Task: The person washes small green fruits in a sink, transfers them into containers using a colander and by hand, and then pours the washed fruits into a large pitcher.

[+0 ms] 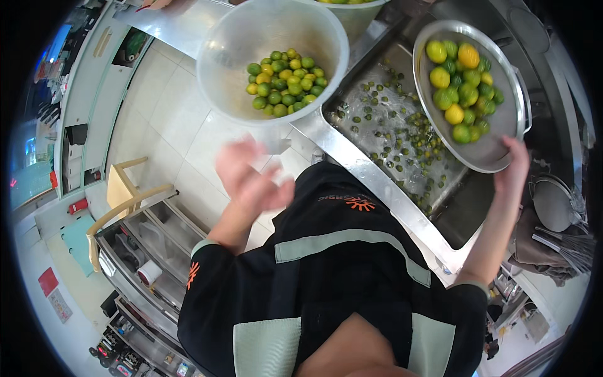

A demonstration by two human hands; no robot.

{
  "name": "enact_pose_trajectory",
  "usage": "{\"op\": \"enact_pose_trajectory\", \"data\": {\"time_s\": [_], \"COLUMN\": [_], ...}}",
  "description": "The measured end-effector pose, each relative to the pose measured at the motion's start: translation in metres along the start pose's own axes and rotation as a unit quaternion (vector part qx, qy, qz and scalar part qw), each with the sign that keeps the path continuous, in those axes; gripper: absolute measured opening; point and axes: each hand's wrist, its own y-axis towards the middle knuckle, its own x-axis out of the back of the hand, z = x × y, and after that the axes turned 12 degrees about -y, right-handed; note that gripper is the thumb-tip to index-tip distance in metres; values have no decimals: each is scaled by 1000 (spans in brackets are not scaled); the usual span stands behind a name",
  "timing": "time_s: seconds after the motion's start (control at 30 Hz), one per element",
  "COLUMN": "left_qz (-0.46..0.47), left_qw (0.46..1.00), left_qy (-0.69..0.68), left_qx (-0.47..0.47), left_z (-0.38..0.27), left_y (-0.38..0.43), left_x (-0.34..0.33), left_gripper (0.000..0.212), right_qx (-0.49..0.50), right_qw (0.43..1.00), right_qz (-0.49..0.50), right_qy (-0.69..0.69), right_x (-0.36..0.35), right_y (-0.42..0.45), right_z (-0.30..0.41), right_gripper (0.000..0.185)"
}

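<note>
My right hand (pixel 512 158) grips the near rim of a round metal mesh strainer (pixel 494 136), tilted over the sink, with green and yellow citrus fruits (pixel 466 94) inside. Blurred by motion, my left hand (pixel 252 176) is raised over the floor with its fingers apart and nothing in it. Beyond it stands a large translucent plastic bowl (pixel 221 61) holding small green and yellow limes (pixel 287 85). Many small dark green round pieces (pixel 419 132) lie scattered in the wet stainless steel sink (pixel 377 174), below and left of the strainer.
Another translucent container (pixel 353 19) with fruit stands behind the bowl. Right of the sink are a round mesh strainer (pixel 551 202), wire whisks (pixel 565 245) and a brown cloth (pixel 532 249). A wooden chair (pixel 120 188) and a drawer unit (pixel 155 245) are on the left.
</note>
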Motion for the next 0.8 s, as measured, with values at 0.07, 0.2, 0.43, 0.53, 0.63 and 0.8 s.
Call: {"op": "enact_pose_trajectory", "data": {"time_s": [0.07, 0.2, 0.43, 0.53, 0.63, 0.8], "left_qz": [-33, -58, -75, -79, -82, -83], "left_qw": [993, 979, 973, 973, 975, 975], "left_qy": [59, 14, 69, 62, 67, 67], "left_qx": [98, 196, 209, 207, 196, 197], "left_z": [15, 44, 52, 50, 50, 48], "left_y": [40, 63, 57, 59, 58, 59], "left_x": [-4, -12, -13, -18, -15, -16], "left_gripper": [45, 57, 64, 65, 66, 65], "right_qx": [60, 179, 563, 617, 655, 750], "right_qw": [997, 968, 749, 683, 646, 583], "right_qz": [33, 89, 146, 109, 97, 81], "right_qy": [-41, -150, -317, -375, -379, -301], "right_x": [-9, -87, -196, -209, -216, -213], "right_y": [8, 6, -20, -29, -33, -25], "right_z": [45, 112, 139, 129, 117, 103], "right_gripper": [16, 25, 37, 36, 39, 46]}}
